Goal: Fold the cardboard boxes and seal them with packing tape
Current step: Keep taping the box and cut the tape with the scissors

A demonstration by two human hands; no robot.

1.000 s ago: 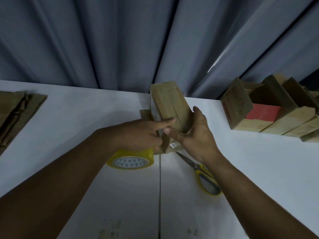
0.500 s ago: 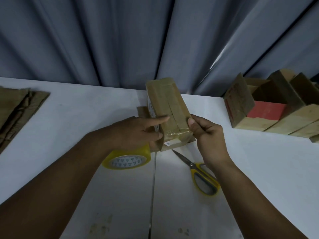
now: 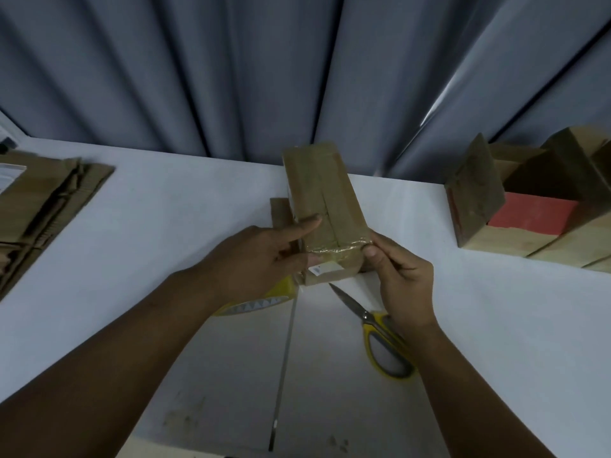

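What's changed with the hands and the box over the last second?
The right hand slid back along the right side of the box to its near corner and now pinches the tape strip there. The left hand still holds the box, forefinger on top; tape roll and scissors stayed put.

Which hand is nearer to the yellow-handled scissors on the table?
Right. The right hand sits directly beyond the scissors, its wrist overlapping their handles in the view. The left hand is farther off, across the cardboard box, above the yellow tape roll.
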